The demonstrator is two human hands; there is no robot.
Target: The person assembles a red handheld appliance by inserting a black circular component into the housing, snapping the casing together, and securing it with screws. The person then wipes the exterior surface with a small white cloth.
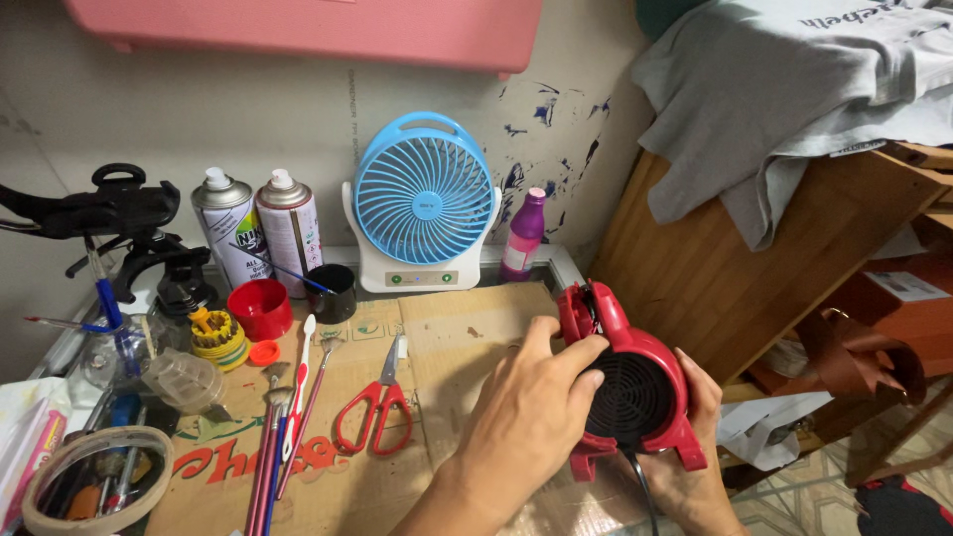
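I find my left hand (531, 412) wrapped over the red blower (630, 392), fingers on its black intake grille; my right hand (695, 437) cups its far side. It hangs at the cardboard-covered bench's (457, 342) right edge, casing intact; red scissors (377, 402) lie untouched.

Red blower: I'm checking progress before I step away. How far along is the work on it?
Done: nothing visibly altered; its casing looks closed. In hand: both hands, left hand and right hand, grip the red blower. Left: the scissors and brushes lie untouched.
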